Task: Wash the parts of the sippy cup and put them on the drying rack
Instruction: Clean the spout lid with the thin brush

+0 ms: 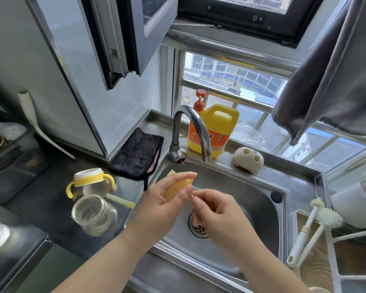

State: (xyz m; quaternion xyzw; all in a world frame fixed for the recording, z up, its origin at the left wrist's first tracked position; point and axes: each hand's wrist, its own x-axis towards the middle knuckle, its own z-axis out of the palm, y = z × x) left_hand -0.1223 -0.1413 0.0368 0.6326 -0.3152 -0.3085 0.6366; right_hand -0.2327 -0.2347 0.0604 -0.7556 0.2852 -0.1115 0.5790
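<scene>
My left hand (169, 196) grips a translucent yellow cup part (175, 190) over the steel sink (247, 187). My right hand (215, 210) pinches something small at that part's right end; I cannot make out what it is. On the dark counter to the left stand the yellow handled collar with a white rim (89, 180), a clear glass cup body (92, 213) and a yellow straw (120, 200). The white drying rack (334, 250) sits at the right of the sink.
The faucet (195, 129) arches over the sink with no water running. A yellow detergent jug (215, 130) and a cream holder (248, 159) stand on the back ledge. White brushes (313, 225) lean on the rack. A dark cloth (138, 153) lies left of the faucet.
</scene>
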